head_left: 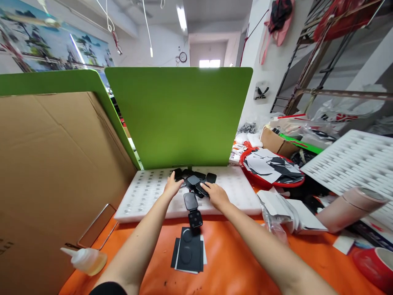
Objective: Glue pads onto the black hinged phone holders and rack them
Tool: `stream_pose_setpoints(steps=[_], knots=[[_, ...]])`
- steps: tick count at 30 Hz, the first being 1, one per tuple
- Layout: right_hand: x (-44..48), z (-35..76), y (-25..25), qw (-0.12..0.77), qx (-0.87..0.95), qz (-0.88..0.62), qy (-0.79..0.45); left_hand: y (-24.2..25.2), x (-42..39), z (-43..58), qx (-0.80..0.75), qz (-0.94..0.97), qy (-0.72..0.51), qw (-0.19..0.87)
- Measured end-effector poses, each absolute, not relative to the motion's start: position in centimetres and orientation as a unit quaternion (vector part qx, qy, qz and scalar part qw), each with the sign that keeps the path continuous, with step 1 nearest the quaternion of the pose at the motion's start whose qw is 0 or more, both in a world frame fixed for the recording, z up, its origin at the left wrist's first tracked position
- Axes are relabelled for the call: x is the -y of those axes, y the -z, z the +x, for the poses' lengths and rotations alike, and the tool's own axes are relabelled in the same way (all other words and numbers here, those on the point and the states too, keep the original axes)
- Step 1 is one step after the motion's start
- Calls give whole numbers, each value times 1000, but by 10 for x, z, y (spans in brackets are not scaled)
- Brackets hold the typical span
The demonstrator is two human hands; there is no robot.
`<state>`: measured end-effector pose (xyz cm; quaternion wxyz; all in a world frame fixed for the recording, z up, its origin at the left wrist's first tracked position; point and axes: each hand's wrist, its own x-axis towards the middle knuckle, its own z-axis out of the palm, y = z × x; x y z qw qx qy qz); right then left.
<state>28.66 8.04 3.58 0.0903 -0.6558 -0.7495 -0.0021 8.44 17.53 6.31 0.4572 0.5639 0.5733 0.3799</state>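
A heap of black rounded-square pieces [193,180] lies on the white perforated foam board [138,200]. My left hand [172,187] is at the heap's left side, thumb and finger spread apart at its edge; the other fingertips are hidden. On the right, my right hand [216,196] has its thumb on top of a black piece [201,189], fingers curled beside it and partly hidden. Nearer me, a black piece [190,201] overlaps a dotted black piece [195,219] at the board's front edge. Below them, black sheets [186,256] are stacked on the orange cover.
A green panel [184,119] stands behind the board. Cardboard [55,172] rises at left, near a squeeze bottle [89,261] and wire stand [95,227]. At right are a red basin [270,180] of scraps, white boxes [288,213], a pink cylinder [351,209] and red tape [373,266].
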Motion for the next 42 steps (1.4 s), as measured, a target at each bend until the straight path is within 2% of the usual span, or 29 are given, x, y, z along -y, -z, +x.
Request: stream_pose_setpoints(steps=[4,9,14,18,21,25,28,30,32,35,38,42], knots=[[-49,287,-27,136,727,-673,-11,-48,-126,71,-534,653,-365,393],[-29,278,-15,115,716,-688,-19,-16,-51,82,-450,761,-284,372],[-31,292,-14,170,703,-691,-12,1,-36,91,-400,901,-101,138],[-18,322,-16,242,714,-657,16,-2,-62,88,-403,905,-95,95],[5,335,-13,298,695,-654,33,-12,-77,88,-437,870,-164,160],[45,321,-3,367,681,-632,47,-22,-60,102,-447,747,-300,391],[74,296,8,393,703,-593,22,-20,-22,117,-409,706,-280,506],[88,279,16,420,701,-577,-28,-17,2,122,-379,608,-280,639],[96,267,21,485,623,-603,-117,-17,20,122,-368,476,-289,745],[99,260,14,556,408,-632,-353,-24,35,115,-389,404,-281,779],[96,261,-5,537,291,-560,-560,-32,42,109,-390,417,-247,783],[91,257,-23,518,266,-508,-635,-34,50,105,-405,416,-218,785]])
